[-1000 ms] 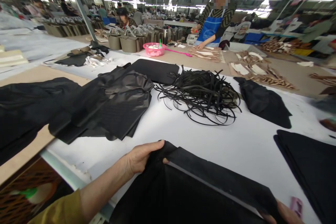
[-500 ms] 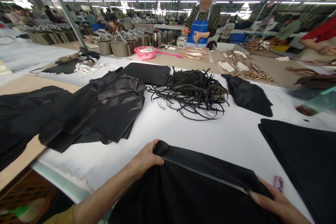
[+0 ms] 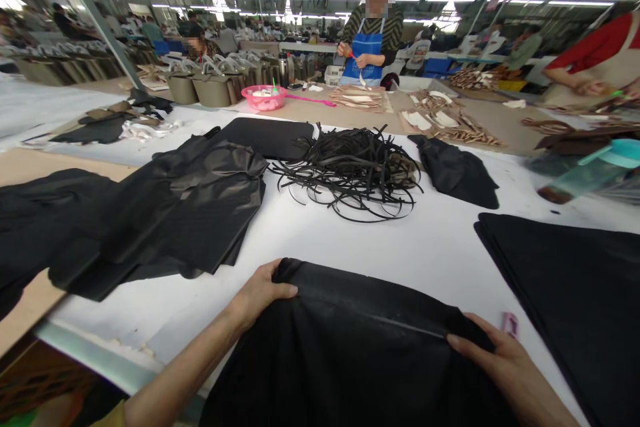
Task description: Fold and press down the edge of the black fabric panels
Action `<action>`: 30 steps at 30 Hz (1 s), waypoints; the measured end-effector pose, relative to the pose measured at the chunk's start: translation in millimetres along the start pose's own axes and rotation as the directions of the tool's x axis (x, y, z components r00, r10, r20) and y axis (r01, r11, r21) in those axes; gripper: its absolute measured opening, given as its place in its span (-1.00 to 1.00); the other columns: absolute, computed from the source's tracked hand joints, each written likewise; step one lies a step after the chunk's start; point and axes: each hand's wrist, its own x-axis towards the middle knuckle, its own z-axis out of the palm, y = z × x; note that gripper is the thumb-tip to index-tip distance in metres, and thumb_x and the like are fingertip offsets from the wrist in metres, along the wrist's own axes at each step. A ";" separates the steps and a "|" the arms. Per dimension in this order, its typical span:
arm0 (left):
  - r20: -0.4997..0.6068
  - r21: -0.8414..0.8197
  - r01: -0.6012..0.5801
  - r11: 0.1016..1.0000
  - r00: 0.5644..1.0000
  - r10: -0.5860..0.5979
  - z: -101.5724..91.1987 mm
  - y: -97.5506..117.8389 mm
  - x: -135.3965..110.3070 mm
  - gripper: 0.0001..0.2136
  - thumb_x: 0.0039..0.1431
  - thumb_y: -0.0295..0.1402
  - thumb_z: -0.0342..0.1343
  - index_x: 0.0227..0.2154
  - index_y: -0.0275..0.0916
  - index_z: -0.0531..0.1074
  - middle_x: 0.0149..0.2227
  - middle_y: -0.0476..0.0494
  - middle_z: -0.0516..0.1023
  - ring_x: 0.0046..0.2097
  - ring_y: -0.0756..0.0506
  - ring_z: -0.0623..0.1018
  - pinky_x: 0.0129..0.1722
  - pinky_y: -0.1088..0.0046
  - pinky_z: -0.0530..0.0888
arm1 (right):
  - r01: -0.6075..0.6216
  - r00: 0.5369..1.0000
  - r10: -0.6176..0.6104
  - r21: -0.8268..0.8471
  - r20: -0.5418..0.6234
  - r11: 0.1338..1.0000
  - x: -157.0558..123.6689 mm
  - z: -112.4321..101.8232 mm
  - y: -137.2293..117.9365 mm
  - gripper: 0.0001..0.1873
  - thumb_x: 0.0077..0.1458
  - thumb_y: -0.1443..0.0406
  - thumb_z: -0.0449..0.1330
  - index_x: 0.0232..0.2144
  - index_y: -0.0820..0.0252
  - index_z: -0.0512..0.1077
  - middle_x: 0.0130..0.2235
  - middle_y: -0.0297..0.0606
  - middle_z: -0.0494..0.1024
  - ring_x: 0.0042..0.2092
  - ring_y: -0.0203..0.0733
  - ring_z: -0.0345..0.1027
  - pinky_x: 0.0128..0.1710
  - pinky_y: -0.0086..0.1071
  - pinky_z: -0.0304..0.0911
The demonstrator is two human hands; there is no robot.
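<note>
A black sheet of fabric [image 3: 365,360] hangs between my two hands at the table's front edge, with a pale line running along its upper part. My left hand [image 3: 267,290] pinches its upper left corner, thumb on the near face. At the upper right corner my right hand [image 3: 493,347] grips it the same way, fingers behind. The sheet's lower part runs out of view. Just past my right hand lies a small pink object [image 3: 510,324], its kind unclear. A stack of black sheets [image 3: 565,280] is to the right.
Beyond are a pile of black strips [image 3: 365,167], crumpled black pieces [image 3: 185,207] and a dark piece [image 3: 455,170]. A pink basin [image 3: 263,99], grey-brown bags [image 3: 215,90] and a teal-lidded container [image 3: 590,173] stand farther off. A co-worker in a blue apron [image 3: 367,57] works opposite.
Both hands still hold the black fabric; my right hand has come up and inward with its corner. The whole view has shifted, so the table's things sit farther left.
</note>
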 end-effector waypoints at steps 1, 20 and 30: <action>0.022 -0.013 0.012 1.000 1.000 -0.011 -1.9 1.6 -0.2 -0.74 -0.19 -0.45 0.16 -0.33 -0.28 0.40 -0.40 -0.05 0.52 -0.35 -0.10 0.47 -0.30 0.39 0.39 | -0.014 1.000 0.014 0.009 -0.010 1.000 1.0 1.8 1.3 -0.58 -0.26 0.15 0.37 -0.26 0.08 0.47 -0.31 -0.24 0.59 -0.27 0.06 0.46 -0.27 -0.21 0.38; -0.253 0.788 -0.032 0.614 0.893 0.372 -16.9 -12.8 1.3 -0.66 0.07 -0.49 -0.07 -0.06 -0.23 0.28 -0.20 -0.16 0.47 -0.14 -0.17 0.45 -0.08 0.27 0.33 | 0.105 0.978 -0.152 -0.299 -0.140 0.948 10.9 19.7 -8.4 -0.60 -0.09 0.06 0.17 -0.20 0.13 0.40 -0.34 -0.33 0.58 -0.28 -0.04 0.44 -0.28 -0.30 0.31; -0.111 0.986 0.021 0.167 0.826 0.552 -15.0 -12.5 -6.3 -0.68 0.15 -0.57 -0.20 -0.14 -0.28 0.39 -0.09 -0.26 0.43 -0.05 -0.21 0.39 -0.02 0.16 0.33 | 0.095 0.925 -0.329 -0.722 -0.190 0.685 25.6 24.1 13.5 -0.58 0.04 0.04 -0.06 -0.13 0.11 0.32 -0.25 -0.19 0.53 -0.18 0.04 0.39 -0.23 -0.22 0.23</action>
